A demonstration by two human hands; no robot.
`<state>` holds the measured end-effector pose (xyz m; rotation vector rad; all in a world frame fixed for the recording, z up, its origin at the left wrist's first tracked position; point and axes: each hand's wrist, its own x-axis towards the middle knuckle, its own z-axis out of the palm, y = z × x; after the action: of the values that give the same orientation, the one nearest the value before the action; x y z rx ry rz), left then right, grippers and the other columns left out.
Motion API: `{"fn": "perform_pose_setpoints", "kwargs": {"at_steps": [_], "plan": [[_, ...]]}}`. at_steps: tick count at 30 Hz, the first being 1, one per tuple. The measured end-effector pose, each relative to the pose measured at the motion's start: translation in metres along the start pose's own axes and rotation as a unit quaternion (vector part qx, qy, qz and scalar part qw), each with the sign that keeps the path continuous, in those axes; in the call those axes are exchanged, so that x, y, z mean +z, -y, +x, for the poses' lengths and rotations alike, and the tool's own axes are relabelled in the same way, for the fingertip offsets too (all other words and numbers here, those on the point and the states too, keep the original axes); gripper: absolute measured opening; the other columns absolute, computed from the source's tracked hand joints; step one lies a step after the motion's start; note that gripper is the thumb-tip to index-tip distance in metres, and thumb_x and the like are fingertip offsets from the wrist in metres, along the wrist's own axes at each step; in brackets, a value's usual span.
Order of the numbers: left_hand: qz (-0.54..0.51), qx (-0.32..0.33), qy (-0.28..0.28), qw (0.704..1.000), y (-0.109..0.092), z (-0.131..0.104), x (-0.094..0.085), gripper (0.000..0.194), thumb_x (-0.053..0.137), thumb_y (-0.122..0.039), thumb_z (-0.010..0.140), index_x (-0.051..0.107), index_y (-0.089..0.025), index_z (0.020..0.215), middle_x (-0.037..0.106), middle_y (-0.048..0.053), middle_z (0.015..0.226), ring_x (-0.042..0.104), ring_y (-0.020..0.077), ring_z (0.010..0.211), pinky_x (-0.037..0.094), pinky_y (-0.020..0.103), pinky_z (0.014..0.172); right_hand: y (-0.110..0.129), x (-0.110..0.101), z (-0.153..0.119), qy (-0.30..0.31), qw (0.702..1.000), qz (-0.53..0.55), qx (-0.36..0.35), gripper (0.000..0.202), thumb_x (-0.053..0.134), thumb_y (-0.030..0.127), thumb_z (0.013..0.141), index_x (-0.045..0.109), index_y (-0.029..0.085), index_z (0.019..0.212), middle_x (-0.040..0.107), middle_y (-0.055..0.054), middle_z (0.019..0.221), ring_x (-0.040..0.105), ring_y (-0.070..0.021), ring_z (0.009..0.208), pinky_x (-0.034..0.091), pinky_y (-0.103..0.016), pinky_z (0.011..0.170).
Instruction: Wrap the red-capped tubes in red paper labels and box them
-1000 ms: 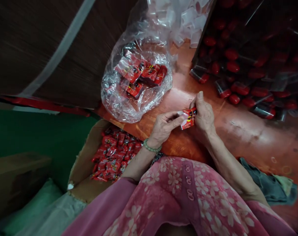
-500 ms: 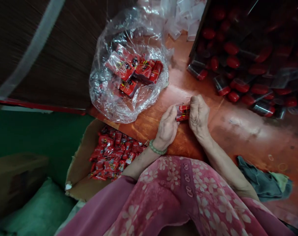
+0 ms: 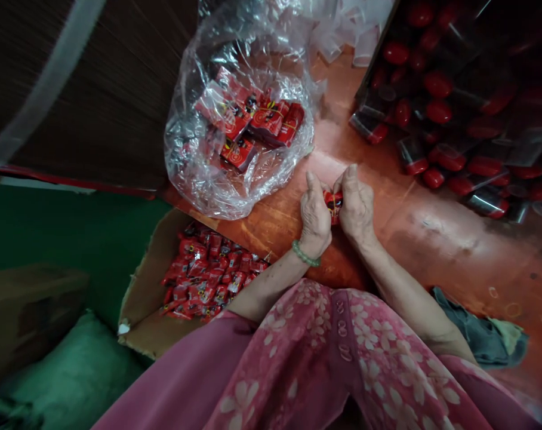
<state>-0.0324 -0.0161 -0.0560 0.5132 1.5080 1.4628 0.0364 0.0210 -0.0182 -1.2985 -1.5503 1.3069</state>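
Observation:
Between my two hands is a small bundle of red printed wrappers (image 3: 332,206) with a thin yellow band across it. My left hand (image 3: 314,214), a green bead bracelet at its wrist, is closed on the bundle's left end, thumb pointing up. Wrapped round the other end is my right hand (image 3: 357,203), its thumb also raised. The palms and fingers hide most of the bundle. Above and left of my hands, a clear plastic bag (image 3: 181,173) lies spread on the table and holds several similar red bundles (image 3: 240,154), some with yellow bands.
A cardboard box (image 3: 141,298) full of small red packets (image 3: 212,269) stands left below the orange-brown table (image 3: 414,239). Clear tubes with red caps (image 3: 439,110) pile up at right. Frosted cups (image 3: 365,45) lie at the back, a dark cloth (image 3: 477,334) at lower right.
My hands have come closer together round the bundle, so less of it shows. My left hand has moved right and its thumb has risen.

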Motion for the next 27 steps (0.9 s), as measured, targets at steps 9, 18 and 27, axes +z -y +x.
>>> {"fn": "perform_pose_setpoints", "kwargs": {"at_steps": [9, 18, 27], "plan": [[0.044, 0.067, -0.038, 0.996, -0.014, -0.009, 0.009, 0.073, 0.027, -0.087, 0.09, 0.045, -0.024, 0.056, 0.045, -0.002, 0.051, 0.042, 0.0107, 0.05, 0.041, 0.032, 0.055, 0.001, -0.014, 0.008, 0.052, 0.989, 0.049, 0.132, 0.074, 0.032, 0.084, 0.093, 0.045, 0.024, 0.051, 0.04, 0.004, 0.048, 0.039, -0.0096, 0.046, 0.038, -0.026, 0.051], [0.158, 0.21, 0.044, 0.964, -0.003, -0.006, 0.0, 0.072, 0.034, -0.088, 0.088, 0.057, -0.023, 0.064, 0.051, 0.002, 0.061, 0.049, 0.0164, 0.06, 0.04, 0.034, 0.067, 0.001, -0.017, 0.007, 0.066, 0.914, 0.241, 0.32, 0.069, 0.061, 0.081, 0.081, 0.041, 0.024, 0.05, 0.038, 0.007, 0.046, 0.033, -0.0076, 0.041, 0.031, -0.024, 0.041], [0.189, 0.309, 0.152, 0.919, 0.005, 0.006, -0.006, 0.068, 0.035, -0.083, 0.091, 0.053, -0.025, 0.059, 0.042, 0.001, 0.056, 0.046, 0.0177, 0.058, 0.042, 0.037, 0.069, -0.004, -0.028, 0.0, 0.126, 0.857, 0.324, 0.382, 0.065, 0.069, 0.068, 0.085, 0.038, 0.023, 0.049, 0.035, 0.009, 0.045, 0.03, -0.0068, 0.041, 0.031, -0.022, 0.042]]}}
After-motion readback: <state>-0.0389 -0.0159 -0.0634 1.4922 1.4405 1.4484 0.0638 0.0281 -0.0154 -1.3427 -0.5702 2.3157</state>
